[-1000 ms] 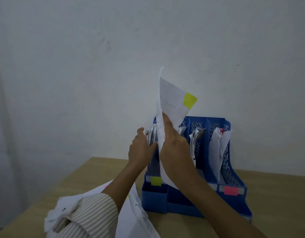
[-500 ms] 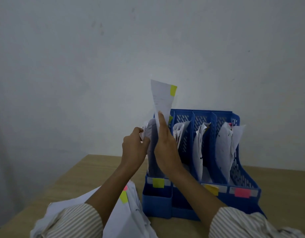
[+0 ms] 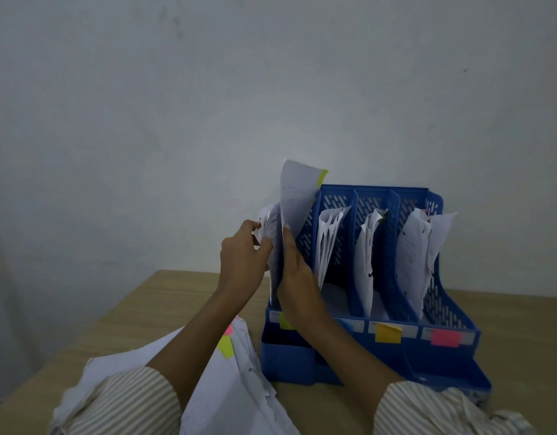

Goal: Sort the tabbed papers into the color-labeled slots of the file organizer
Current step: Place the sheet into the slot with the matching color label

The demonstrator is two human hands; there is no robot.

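Observation:
A blue file organizer (image 3: pixel 440 315) stands on the table with several slots, labeled yellow-green, blue, orange-yellow (image 3: pixel 387 333) and pink (image 3: pixel 445 337). My right hand (image 3: pixel 297 277) holds a white sheet with a yellow-green tab (image 3: pixel 294 196), its lower part down in the leftmost slot. My left hand (image 3: pixel 242 259) grips the papers (image 3: pixel 267 224) standing in that same slot and holds them to the left. The other slots hold upright papers (image 3: pixel 329 237).
A loose pile of tabbed papers (image 3: pixel 236 381) lies on the wooden table (image 3: pixel 164 309) at the front left, under my left forearm, with yellow-green and pink tabs showing. A plain wall rises just behind the organizer.
The yellow-green-tabbed sheet has gone lower into the leftmost slot with my right hand. My left hand stays on the slot's papers.

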